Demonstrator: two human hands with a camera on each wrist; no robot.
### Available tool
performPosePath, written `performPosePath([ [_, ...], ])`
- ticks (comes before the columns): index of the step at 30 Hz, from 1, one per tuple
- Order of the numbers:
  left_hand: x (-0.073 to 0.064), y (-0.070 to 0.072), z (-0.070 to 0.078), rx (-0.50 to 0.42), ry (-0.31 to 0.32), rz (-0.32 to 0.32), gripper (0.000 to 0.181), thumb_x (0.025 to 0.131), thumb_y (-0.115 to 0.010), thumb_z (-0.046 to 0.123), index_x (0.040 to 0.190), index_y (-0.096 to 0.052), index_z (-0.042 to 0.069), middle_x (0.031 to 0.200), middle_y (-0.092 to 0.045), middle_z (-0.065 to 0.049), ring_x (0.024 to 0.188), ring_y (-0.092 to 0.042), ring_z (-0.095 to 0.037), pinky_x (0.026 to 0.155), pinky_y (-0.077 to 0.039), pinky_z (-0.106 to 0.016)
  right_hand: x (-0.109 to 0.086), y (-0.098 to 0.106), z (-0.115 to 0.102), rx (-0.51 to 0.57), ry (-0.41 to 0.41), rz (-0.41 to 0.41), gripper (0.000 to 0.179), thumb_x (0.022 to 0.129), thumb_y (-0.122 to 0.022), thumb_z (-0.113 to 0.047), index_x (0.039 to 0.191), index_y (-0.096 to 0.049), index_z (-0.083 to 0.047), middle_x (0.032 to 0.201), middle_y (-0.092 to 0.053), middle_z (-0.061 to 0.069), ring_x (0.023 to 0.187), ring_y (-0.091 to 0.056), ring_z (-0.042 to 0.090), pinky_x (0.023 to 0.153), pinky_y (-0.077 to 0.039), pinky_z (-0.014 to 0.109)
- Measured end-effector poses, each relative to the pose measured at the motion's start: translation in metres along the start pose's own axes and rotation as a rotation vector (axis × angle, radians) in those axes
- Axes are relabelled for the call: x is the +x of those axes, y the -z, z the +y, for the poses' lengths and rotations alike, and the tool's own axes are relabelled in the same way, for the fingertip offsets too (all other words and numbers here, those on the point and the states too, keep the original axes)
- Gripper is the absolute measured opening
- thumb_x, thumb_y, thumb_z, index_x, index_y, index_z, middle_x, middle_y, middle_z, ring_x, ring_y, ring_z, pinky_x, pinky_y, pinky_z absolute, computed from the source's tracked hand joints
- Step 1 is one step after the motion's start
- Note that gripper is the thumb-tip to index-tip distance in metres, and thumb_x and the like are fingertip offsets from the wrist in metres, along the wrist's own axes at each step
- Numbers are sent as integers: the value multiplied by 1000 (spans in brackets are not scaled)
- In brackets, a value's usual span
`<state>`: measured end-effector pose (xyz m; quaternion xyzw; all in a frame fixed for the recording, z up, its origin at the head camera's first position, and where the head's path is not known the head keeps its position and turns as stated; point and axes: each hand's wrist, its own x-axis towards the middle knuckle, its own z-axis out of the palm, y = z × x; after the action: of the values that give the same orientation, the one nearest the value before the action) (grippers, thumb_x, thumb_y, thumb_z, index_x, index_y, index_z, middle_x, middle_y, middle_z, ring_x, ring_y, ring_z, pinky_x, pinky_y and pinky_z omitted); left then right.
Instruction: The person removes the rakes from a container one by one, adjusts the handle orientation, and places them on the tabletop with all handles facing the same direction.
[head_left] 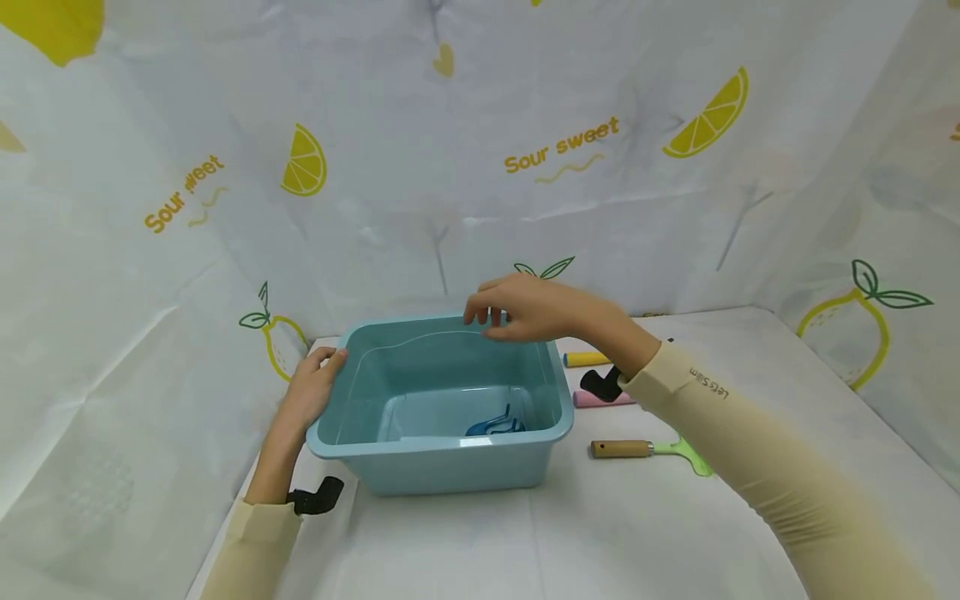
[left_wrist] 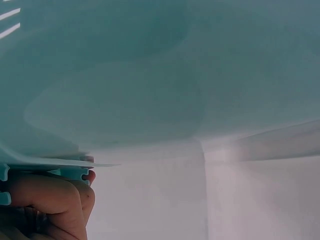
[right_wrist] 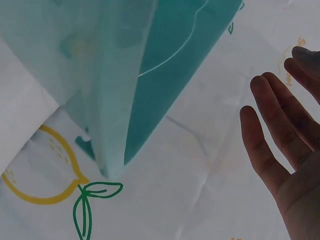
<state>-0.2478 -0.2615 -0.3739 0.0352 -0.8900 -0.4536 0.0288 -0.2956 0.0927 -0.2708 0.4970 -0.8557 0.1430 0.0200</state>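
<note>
A light blue plastic basin (head_left: 450, 471) stands upright on the white-covered table. My left hand (head_left: 311, 387) holds its left rim, thumb on top. In the left wrist view the curled fingers (left_wrist: 55, 200) are tucked under the rim, beside the basin's wall (left_wrist: 150, 100). Above the far right rim hovers my right hand (head_left: 517, 308), its fingers loosely bent and nothing in them. The right wrist view shows this hand (right_wrist: 285, 145) with fingers spread apart, away from the basin's corner (right_wrist: 110, 125). Inside the basin, near the front right, lies a dark blue item (head_left: 487, 425) with thin curved parts.
Right of the basin lie a yellow handle (head_left: 585, 359), a pink handle (head_left: 600, 399) and a green-headed tool with a wooden handle (head_left: 621, 449). My right forearm passes over part of them. A white lemon-print sheet (head_left: 420, 217) hangs behind the table.
</note>
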Motion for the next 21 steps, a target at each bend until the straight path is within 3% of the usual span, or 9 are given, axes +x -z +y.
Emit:
performPosePath([
  [11, 1, -2, -1, 10, -5, 5, 58, 111, -35, 46, 138, -53, -1, 136, -58, -25, 113, -60, -32, 85, -49, -34, 43, -17, -11, 17, 61, -68, 23, 100, -66, -18, 122, -70, -15, 111, -72, 1, 101, -70, 20, 93, -54, 35],
  [21, 1, 0, 0, 1, -17, 13, 58, 111, -36, 46, 138, -54, -2, 137, -58, -25, 115, -59, -33, 87, -48, -36, 69, -44, -10, 10, 54, -158, 23, 101, -64, -16, 123, -70, -14, 113, -73, 6, 101, -68, 20, 91, -54, 34],
])
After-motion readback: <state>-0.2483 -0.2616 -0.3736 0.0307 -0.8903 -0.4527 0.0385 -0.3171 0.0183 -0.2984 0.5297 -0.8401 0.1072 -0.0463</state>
